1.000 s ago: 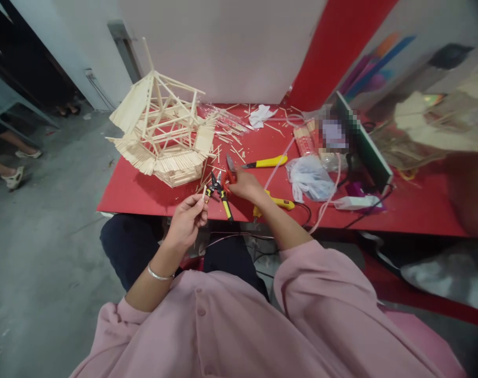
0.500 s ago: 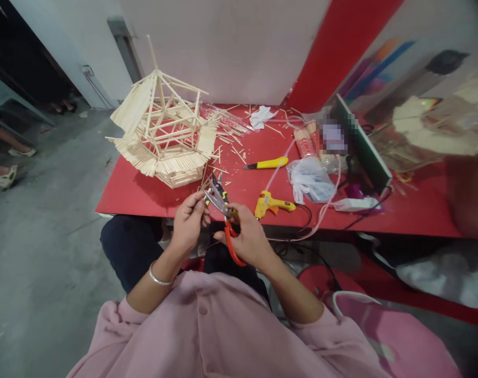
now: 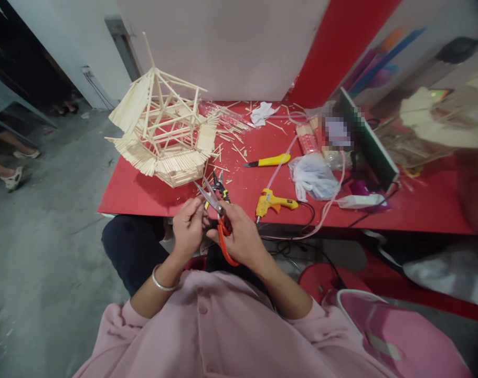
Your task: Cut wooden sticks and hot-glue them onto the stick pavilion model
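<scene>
My right hand [image 3: 242, 234] grips a pair of scissors [image 3: 224, 242] by the red handles, with the blades apart and pointing up and left over the table's near edge. Close beside the blades, my left hand [image 3: 188, 224] is closed in a pinch; what sits between its fingertips is too small to make out. Just beyond the blades lie pliers [image 3: 222, 190] with black and yellow handles, partly hidden by the scissors and my right hand. A roofed model built of thin wooden sticks [image 3: 179, 160] stands on the table behind my left hand.
On the red table [image 3: 246, 186] lie a yellow glue gun [image 3: 276, 203], a yellow utility knife [image 3: 267, 160], a plastic bag [image 3: 313, 177], packets of sticks [image 3: 307, 139], a crumpled tissue [image 3: 263, 113] and scattered stick pieces. A green board [image 3: 368, 139] stands at the right. Cords trail over the front edge.
My right hand has shifted a little left with the scissors, and their blade tips have swung left and up, past my left fingertips. My left hand stays pinched, slightly lower.
</scene>
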Motion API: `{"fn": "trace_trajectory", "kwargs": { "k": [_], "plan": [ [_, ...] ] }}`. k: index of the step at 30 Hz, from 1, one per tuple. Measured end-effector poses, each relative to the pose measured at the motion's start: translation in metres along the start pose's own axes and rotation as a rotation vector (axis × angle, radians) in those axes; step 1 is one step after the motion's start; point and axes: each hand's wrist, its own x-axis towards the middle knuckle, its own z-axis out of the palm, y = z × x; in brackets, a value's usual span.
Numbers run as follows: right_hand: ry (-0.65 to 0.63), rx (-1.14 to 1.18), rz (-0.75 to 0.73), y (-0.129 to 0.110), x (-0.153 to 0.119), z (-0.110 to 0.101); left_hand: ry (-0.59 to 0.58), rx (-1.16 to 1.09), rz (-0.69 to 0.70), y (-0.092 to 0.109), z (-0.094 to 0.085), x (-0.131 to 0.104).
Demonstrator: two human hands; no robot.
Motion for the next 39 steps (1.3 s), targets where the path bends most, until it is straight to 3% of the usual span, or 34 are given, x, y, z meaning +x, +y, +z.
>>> {"fn": "trace_trajectory", "kwargs": {
  "k": [8,15,19,25,29,34,39],
  "plan": [
    [0.068,0.103,-0.118,0.008,-0.007,0.015,0.023,0.243,0.325,-0.014,-0.011,0.002],
    [0.130,0.101,-0.097,0.014,-0.017,0.024,-0.006,0.303,0.339,-0.019,-0.011,-0.002],
    [0.062,0.147,0.028,0.011,-0.021,0.025,-0.049,0.356,0.353,-0.026,-0.013,-0.008],
    [-0.021,0.169,0.095,0.007,-0.024,0.022,-0.118,0.518,0.534,-0.023,-0.017,-0.015],
    [-0.013,0.193,0.132,0.008,-0.026,0.025,-0.074,0.550,0.503,-0.016,-0.018,-0.012],
    [-0.002,0.283,0.129,0.010,-0.028,0.031,-0.062,0.448,0.364,-0.018,-0.020,-0.010],
    [-0.013,0.492,0.300,0.003,-0.027,0.032,-0.061,0.283,0.181,-0.023,-0.024,-0.002]
  ]
}}
